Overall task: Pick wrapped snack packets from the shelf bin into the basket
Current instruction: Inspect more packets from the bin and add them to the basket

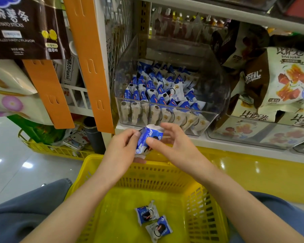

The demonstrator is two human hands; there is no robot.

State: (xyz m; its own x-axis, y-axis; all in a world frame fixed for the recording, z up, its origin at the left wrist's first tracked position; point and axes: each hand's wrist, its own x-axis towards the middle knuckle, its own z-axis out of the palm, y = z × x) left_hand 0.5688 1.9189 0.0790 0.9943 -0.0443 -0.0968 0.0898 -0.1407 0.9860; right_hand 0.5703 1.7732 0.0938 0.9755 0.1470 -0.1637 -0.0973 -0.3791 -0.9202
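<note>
Two packets [146, 214] lie flat on the floor of the basket [112, 172]. A third packet [148, 137] is held above the basket's far rim, just in front of the clear bin [217, 95], which holds many more of the same.

Left hand [123, 148] pinches this packet by its left edge, fingers curled round it. Right hand [174, 144] is spread, thumb tip resting on the wrapper face, fingers straight behind. Whether those fingers bear on it cannot be told.

Assessment: the packet appears light, its glossy film likely slippery and yielding, its contents possibly crushable. Recommended hold is a light pinch across the body or on the crimped end seal, without squeezing. A short drop into the basket should do no harm.
</note>
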